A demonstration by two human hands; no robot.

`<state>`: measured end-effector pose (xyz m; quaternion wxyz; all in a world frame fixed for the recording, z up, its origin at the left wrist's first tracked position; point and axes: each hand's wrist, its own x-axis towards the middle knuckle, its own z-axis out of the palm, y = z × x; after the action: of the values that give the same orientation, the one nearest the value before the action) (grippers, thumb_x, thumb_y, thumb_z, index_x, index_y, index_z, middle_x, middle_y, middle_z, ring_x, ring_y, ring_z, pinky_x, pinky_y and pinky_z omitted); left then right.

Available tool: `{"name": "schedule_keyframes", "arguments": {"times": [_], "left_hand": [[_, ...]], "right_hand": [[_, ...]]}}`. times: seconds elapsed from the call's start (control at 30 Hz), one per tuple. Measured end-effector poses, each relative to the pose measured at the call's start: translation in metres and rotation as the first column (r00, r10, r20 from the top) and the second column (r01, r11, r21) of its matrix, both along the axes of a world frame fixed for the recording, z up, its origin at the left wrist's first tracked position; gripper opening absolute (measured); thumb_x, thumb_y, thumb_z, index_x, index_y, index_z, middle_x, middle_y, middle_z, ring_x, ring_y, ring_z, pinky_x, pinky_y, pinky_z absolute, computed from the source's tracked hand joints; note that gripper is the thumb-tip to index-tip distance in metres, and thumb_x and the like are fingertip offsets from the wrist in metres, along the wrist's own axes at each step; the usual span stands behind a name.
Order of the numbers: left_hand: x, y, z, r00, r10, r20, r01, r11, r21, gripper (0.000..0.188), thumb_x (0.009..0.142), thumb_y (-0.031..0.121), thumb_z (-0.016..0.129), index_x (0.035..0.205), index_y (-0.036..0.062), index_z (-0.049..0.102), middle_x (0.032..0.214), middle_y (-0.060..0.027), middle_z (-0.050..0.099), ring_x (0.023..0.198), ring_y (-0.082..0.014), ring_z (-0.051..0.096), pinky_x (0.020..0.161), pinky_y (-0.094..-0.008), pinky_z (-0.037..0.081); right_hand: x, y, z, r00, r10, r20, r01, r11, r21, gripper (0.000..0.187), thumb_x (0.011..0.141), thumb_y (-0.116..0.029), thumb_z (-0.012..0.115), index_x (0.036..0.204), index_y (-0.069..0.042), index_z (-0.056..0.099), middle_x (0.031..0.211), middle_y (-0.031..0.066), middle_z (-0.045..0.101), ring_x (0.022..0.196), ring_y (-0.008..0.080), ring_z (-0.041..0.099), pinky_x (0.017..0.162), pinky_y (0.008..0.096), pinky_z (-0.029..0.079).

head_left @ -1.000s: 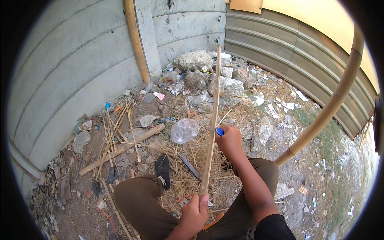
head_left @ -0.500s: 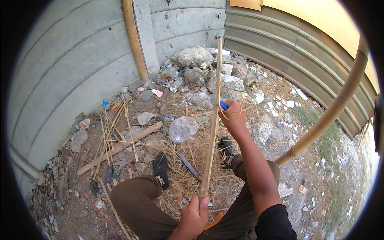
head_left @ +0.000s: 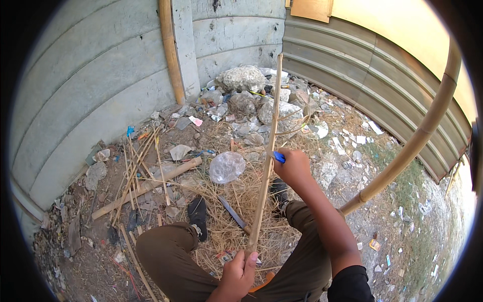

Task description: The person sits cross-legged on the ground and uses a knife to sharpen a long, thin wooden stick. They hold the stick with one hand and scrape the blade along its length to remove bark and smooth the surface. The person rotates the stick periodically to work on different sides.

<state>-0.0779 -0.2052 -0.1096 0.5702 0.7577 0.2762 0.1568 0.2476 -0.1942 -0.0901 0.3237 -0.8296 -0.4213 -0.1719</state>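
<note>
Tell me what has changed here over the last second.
The right hand, gripping a small blue-handled tool, slid up the long thin bamboo strip, away from the body. The left hand stayed clamped on the strip's lower end, and the strip stayed upright.

Left hand (head_left: 240,272) near, right hand (head_left: 293,168) outstretched.

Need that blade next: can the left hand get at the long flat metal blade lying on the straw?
Probably not yet: the left hand is closed on the thin bamboo stick. The blade lies uncovered on the straw, just ahead.
</note>
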Motion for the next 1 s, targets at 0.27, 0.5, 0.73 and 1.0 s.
{"name": "schedule_keyframes", "arguments": {"times": [0.27,0.5,0.73,1.0], "left_hand": [[0.008,-0.001,-0.012,0.998,-0.059,0.025,0.058,0.997,0.040,0.036,0.106,0.031,0.051,0.088,-0.0005,0.054,0.057,-0.0019,0.047,0.052,-0.0090,0.048,0.048,-0.0310,0.038],[0.000,0.003,-0.001,0.998,-0.060,0.002,0.058,0.954,-0.294,0.036,0.106,0.035,0.049,0.092,0.0021,0.055,0.058,0.0013,0.049,0.046,-0.0049,0.045,0.043,-0.0240,0.036],[-0.002,0.014,-0.011,0.997,-0.025,0.071,0.050,0.927,-0.372,0.036,0.107,0.038,0.046,0.094,0.0038,0.051,0.056,0.0014,0.044,0.042,-0.0052,0.040,0.039,-0.0216,0.034],[-0.007,0.027,-0.003,0.977,-0.007,0.211,0.168,0.634,-0.755,0.038,0.108,0.042,0.038,0.085,0.0117,0.041,0.056,0.0034,0.034,0.041,-0.0053,0.033,0.037,-0.0215,0.029]], "right_hand": [[0.063,0.021,0.030,0.891,-0.349,-0.290,0.321,0.936,-0.142,0.022,0.077,-0.019,0.067,0.077,0.003,0.069,0.078,0.0252,0.069,0.072,0.0407,0.070,0.071,0.0476,0.056],[0.075,-0.002,0.030,-0.101,0.305,-0.947,-0.460,0.830,0.316,0.034,0.080,-0.013,0.069,0.058,-0.012,0.044,0.050,-0.0040,0.041,0.039,0.0070,0.033,0.039,0.0292,0.021],[-0.044,-0.005,-0.003,0.930,0.240,-0.278,-0.255,0.967,-0.016,0.024,0.084,-0.024,0.066,0.072,-0.003,0.065,0.059,0.0193,0.059,0.053,0.0365,0.059,0.057,0.0448,0.049],[-0.179,-0.026,-0.062,0.888,0.281,-0.365,-0.199,0.949,0.247,0.021,0.084,-0.016,0.073,0.074,0.000,0.064,0.058,0.0189,0.056,0.050,0.0375,0.056,0.052,0.0406,0.047]]}}
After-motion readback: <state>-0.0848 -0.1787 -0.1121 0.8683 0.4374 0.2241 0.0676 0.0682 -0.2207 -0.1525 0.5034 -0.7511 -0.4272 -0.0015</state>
